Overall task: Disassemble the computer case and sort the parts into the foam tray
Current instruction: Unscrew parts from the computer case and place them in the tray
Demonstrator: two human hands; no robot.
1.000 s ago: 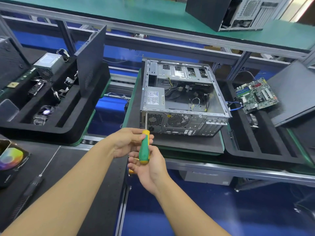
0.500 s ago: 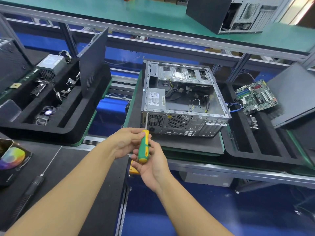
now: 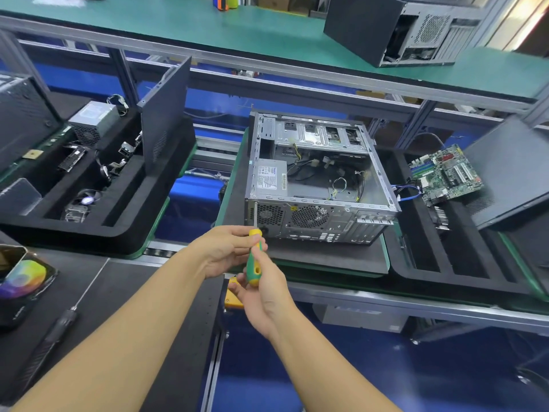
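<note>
Vs half a sec ago, little has changed: both hands stay on the screwdriver (image 3: 254,260), tip still at the same upper-left corner of the rear panel, handle at approx the same tilt. The view has shifted a bit, so more of the yellow item (image 3: 233,297) under the R hand (image 3: 264,298) shows. L hand (image 3: 222,251) comes in from the left, fingers (image 3: 237,231) curled round the top of the green/yellow handle by its yellow collar. R hand sits below it, thumb and fingers clamped on the lower handle. Screwdriver's long axis runs near-to-far: butt toward the person, shaft pointing away at the rear panel, beside the PSU fan grille. Computer case (image 3: 309,217) lies on its side on a dark pad (image 3: 326,260), open side up, rear I/O panel facing the person. Its long axis runs away from the person, drive bays at the far end. PSU (image 3: 271,181) is inside at the near-left corner, w/ loose cables mid-case. Foam tray (image 3: 451,285) sits just right of the case, holding the motherboard (image 3: 445,173) and a leaning side panel (image 3: 511,171).
</note>
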